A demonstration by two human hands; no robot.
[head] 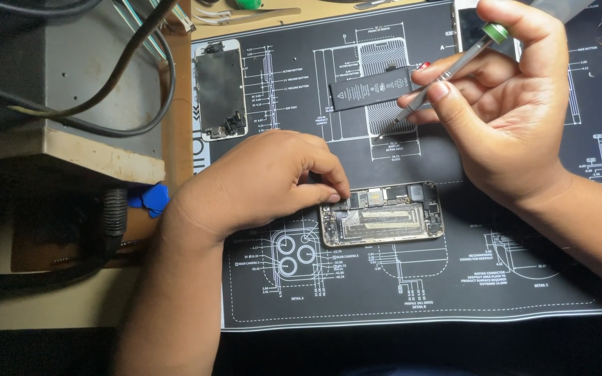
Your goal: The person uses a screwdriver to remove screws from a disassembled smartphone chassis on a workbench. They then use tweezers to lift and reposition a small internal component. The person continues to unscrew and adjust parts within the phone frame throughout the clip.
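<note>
two hands work over a dark repair mat (454, 278). the opened phone body (382, 214) lies near the mat's middle; the left hand (259, 182) pinches its left edge with curled fingers. above it and to its right, the right hand (506, 104) grips a green-capped screwdriver (447, 73), tip beside a black battery (369, 88).

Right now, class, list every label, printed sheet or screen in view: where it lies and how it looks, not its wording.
Work mat: covers the desk under both hands, black with white line drawings.
Battery: on the mat's upper middle, a black rectangle with a white printed label.
Screen panel: mat's upper left, narrow rectangle, dark back, pale frame.
Opened phone: centre, under the left hand, screen removed.
</note>
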